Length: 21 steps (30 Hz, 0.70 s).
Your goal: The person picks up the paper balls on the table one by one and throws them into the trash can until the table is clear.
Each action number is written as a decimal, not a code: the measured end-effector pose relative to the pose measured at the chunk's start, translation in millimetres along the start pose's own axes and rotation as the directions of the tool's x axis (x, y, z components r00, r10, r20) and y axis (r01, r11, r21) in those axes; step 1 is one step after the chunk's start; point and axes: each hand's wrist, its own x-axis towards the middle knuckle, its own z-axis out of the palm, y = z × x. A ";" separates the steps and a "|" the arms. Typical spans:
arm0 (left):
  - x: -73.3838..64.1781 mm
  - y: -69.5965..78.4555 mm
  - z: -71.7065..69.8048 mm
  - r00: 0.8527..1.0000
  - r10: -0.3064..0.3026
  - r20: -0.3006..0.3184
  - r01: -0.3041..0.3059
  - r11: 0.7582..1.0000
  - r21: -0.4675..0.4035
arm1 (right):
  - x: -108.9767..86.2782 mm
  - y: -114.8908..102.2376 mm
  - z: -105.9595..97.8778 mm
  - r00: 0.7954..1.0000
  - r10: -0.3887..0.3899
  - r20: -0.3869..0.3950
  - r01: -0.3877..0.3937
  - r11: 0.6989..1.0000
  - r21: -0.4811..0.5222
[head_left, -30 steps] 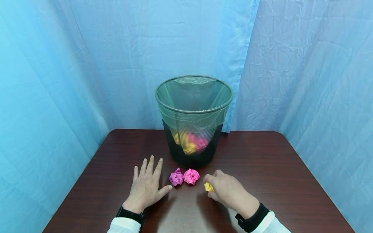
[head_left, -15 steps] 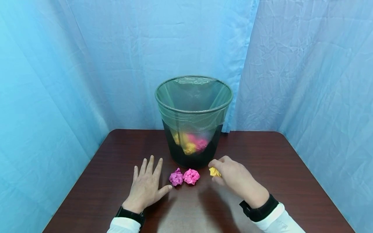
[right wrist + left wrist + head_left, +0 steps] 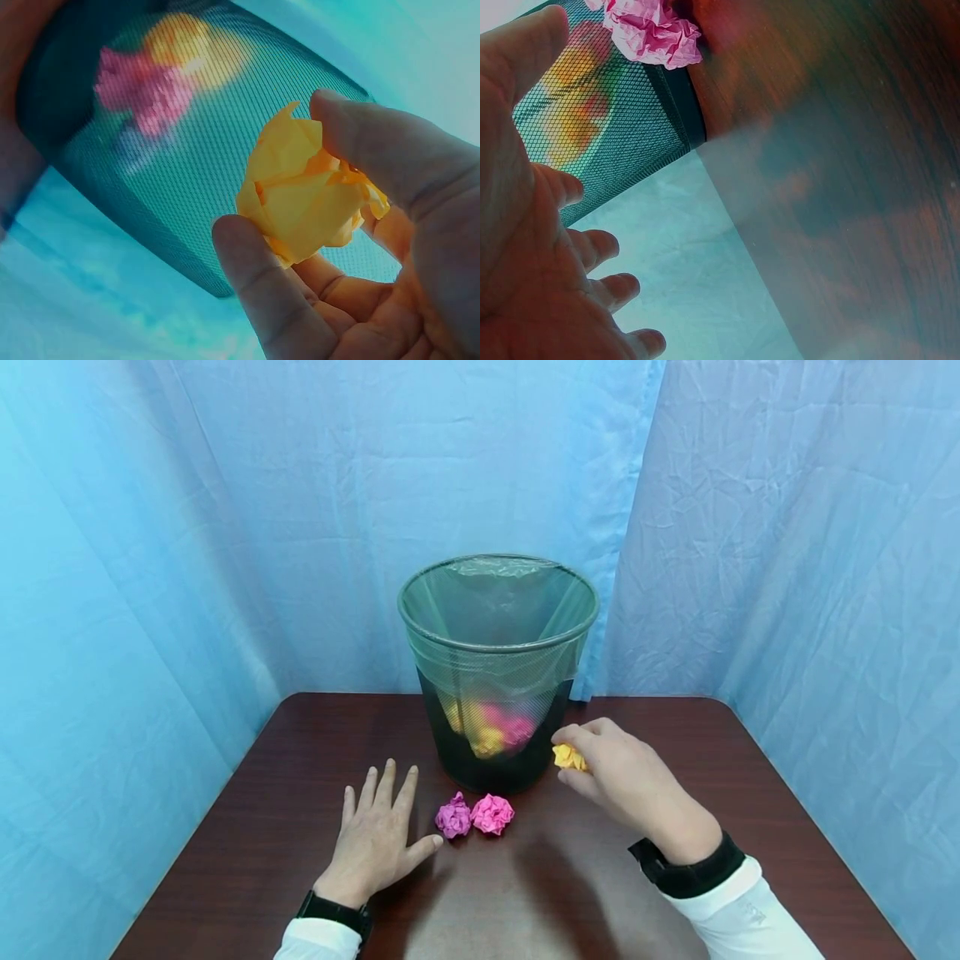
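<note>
My right hand (image 3: pixel 630 781) pinches a crumpled yellow paper ball (image 3: pixel 300 191) between thumb and fingers, raised beside the lower right side of a mesh wastebasket (image 3: pixel 498 647). In the head view my left hand (image 3: pixel 375 847) lies over the table with its fingers straight and spread, holding nothing. Just right of its thumb sit a purple paper ball (image 3: pixel 453 817) and a pink paper ball (image 3: pixel 492 815), side by side in front of the basket. Yellow and pink paper balls (image 3: pixel 146 86) show through the basket's mesh.
The basket stands upright near the back of the dark brown table (image 3: pixel 337 735), lined with a thin translucent bag whose edge folds over the rim. Blue cloth (image 3: pixel 315 527) hangs behind the table and along both sides.
My right hand has lifted the yellow paper ball and carried it away from me and slightly right, up alongside the basket. The left hand and the other two balls have stayed in place.
</note>
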 end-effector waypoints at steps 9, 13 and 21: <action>0.6 -1.6 -1.8 1.000 -0.002 0.011 0.002 1.000 0.000 | 14.2 -0.8 -34.9 0.998 0.016 -0.060 -0.016 1.000 0.001; 1.0 -2.4 -2.1 1.000 -0.001 0.009 0.000 1.000 0.010 | 19.9 -1.0 -49.2 0.995 0.003 -0.100 -0.002 1.000 0.002; 0.7 -2.6 -2.0 1.000 -0.003 0.007 0.003 1.000 0.002 | 29.0 -6.0 -74.6 0.981 -0.009 -0.196 0.008 1.000 -0.004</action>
